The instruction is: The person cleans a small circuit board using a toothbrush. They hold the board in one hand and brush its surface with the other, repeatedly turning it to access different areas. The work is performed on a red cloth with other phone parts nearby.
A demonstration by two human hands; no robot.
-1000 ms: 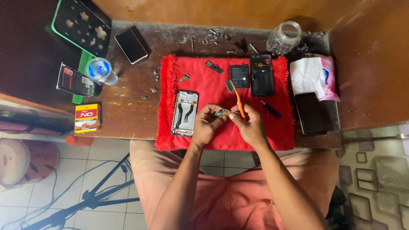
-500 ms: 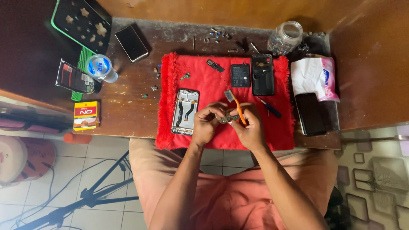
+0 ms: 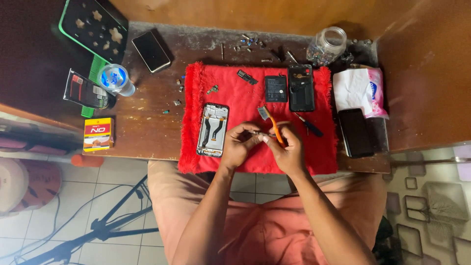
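Over the near edge of the red cloth (image 3: 255,147), both hands meet above the counter (image 3: 142,127). The left hand (image 3: 239,145) is curled, its fingertips pinching a small dark part (image 3: 257,132) that sits right between the two hands; it is too small to make out more than a short, thin, dark piece. The right hand (image 3: 289,149) is closed around an orange-handled brush (image 3: 271,122), whose handle runs up out of the fingers and ends in a grey bristle head just above the part. Just left of the left hand lies an opened phone frame (image 3: 213,129), upright on the cloth, pale metal with dark flex strips down its middle. Further back on the cloth rest a black battery (image 3: 275,88) and a black back cover (image 3: 301,88) side by side. A dark screwdriver (image 3: 309,125) lies near the right hand, touching neither hand.
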